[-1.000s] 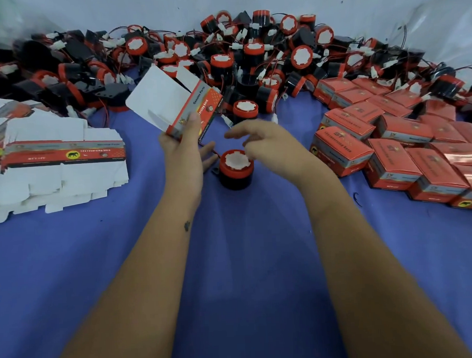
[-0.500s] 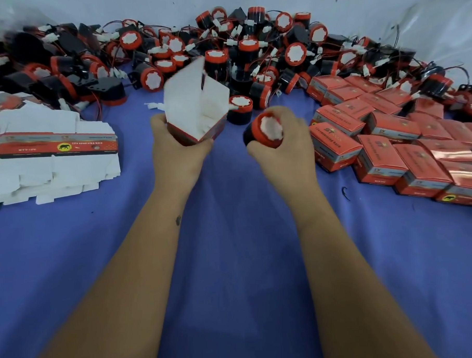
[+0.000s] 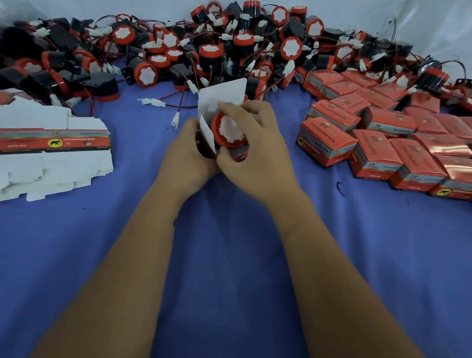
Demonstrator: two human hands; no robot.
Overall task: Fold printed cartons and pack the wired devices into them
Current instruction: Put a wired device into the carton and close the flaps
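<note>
Head view, left to right: flat white card blanks (image 3: 43, 160) lie stacked on the blue cloth tabletop (image 3: 233, 273), a red band reading "12V reversing horn" beside a yellow animal badge. Left hand (image 3: 186, 156) grips the open carton (image 3: 220, 98), white flap raised. Right hand (image 3: 255, 145) curls round the round red-rimmed horn (image 3: 227, 130) at its mouth. Glossy red boxes (image 3: 389, 134) marked "ST" sit right.

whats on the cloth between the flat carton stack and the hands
In the head view, mostly bare blue cloth separates the flat carton stack from the left hand; only a loose white connector on its wire lies there.
</note>
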